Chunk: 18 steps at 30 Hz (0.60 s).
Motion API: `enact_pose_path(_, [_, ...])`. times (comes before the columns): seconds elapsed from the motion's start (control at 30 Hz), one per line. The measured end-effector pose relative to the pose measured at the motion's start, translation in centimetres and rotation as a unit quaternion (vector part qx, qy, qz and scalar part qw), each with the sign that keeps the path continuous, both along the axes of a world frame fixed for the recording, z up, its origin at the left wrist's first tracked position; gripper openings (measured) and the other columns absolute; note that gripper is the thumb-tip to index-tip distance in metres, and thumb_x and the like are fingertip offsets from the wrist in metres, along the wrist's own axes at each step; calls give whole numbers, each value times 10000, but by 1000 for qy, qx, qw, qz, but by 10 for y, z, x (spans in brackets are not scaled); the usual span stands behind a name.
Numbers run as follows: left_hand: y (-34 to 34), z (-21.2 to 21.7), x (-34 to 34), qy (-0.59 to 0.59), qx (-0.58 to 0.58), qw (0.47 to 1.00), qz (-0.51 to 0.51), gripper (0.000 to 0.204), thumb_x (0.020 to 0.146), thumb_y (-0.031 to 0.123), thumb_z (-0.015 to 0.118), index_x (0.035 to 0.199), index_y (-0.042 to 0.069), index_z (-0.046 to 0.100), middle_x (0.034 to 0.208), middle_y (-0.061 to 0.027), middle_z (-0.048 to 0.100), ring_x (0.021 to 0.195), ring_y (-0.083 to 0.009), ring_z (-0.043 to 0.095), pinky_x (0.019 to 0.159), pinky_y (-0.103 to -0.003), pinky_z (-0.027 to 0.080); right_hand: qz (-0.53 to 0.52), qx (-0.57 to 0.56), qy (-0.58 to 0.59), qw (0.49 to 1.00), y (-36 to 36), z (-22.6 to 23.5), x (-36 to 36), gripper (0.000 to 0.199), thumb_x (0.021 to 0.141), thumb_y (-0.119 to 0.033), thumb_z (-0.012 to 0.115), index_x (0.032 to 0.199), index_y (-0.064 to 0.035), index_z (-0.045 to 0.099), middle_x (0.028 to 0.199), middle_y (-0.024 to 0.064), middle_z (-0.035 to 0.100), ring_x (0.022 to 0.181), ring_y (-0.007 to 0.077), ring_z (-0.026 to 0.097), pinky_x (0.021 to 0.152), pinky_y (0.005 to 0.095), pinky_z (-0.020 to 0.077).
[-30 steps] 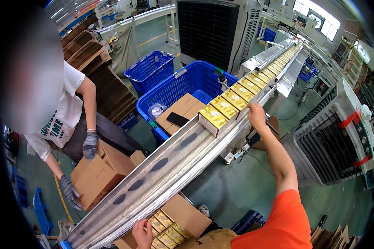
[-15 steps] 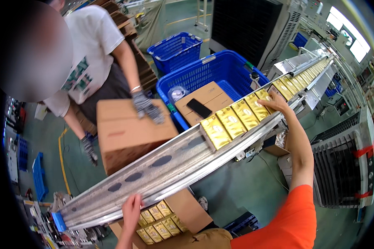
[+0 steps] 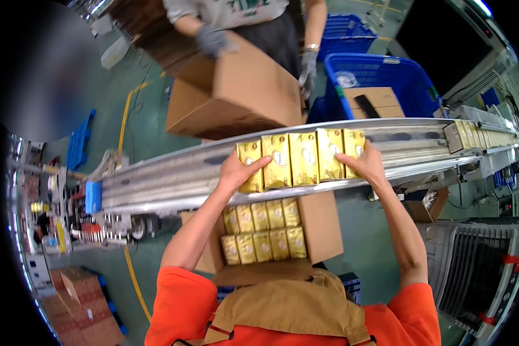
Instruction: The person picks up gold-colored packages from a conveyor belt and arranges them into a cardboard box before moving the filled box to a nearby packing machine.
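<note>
Landmark: the long silver metal conveyor chute point(image 3: 173, 176) running across the view.

My left hand point(image 3: 236, 172) is on the chute, pressed flat against the left end of a row of five glossy gold rectangular packets point(image 3: 301, 159) that stand side by side on it. Thumb lies over the front of the first packet; the grip is wide, clamping the row end rather than closing round one packet.

My right hand point(image 3: 366, 163) presses the right end of the same row, fingers spread over the last packet. So the row sits squeezed between both hands.

Below the chute, just beside my chest: an open brown cardboard carton point(image 3: 323, 228) with two rows of the same gold packets inside.

Above the chute: a co-worker in grey gloves holds a large brown cardboard box point(image 3: 236, 95).

Further right along the chute: more gold packets point(image 3: 473, 135) queued, well apart from my row.
</note>
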<state>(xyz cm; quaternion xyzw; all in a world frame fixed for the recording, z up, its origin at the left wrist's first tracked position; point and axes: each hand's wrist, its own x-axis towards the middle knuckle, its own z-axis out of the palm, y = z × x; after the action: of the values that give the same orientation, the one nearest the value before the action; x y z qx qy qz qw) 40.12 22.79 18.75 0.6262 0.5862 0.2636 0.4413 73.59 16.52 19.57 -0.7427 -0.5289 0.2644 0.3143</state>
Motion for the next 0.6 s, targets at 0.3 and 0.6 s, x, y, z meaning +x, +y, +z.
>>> enact_pose_path(0.3, [-176,22,-160,-65,161,975,142,979,561,341,891,1274,-48,345,1155,-150,539,1084,-227,530,932,-363,431,47,180,73,980,-139,8,-168,1107,492,-436,898,1286,23,278,1191,146,482,1105,220,482,949,357,397])
enact_pose_path(0.6, [-165,-174,-145,114,-117,975,149,1099,629,475,815,1354,-80,203,1166,-270,544,1047,-332,574,887,-349,481,16,-267,7,963,-115,-171,-218,997,722,-480,745,1308,116,202,1188,327,487,1082,399,531,909,418,454])
